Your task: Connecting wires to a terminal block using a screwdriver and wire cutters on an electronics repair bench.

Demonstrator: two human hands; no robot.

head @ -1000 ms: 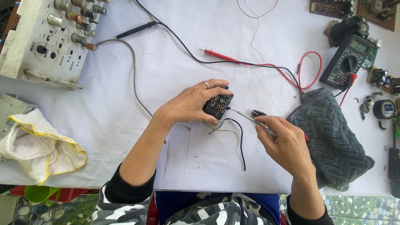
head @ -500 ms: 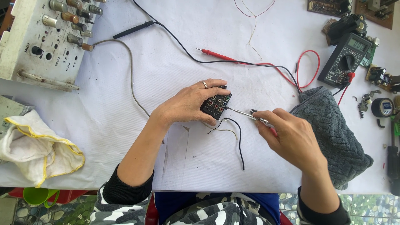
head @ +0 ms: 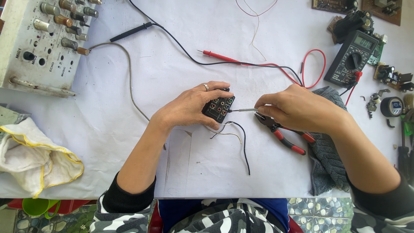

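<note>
Black and studded with coloured sockets, the small jack panel sits near the middle of the desk, pinned under the curled fingers of the left hand so it cannot slide. The right hand pinches a thin metal-shafted tool, its tip at the panel's edge. Red-handled pliers lie beneath that hand, beside a grey cloth.

A black jack panel with red, green and white sockets is sitting at centre. Red-handled pliers are lying at four o'clock over grey cloth. Camouflage clothing is showing at six, a yellow-edged white rag at eight.
</note>
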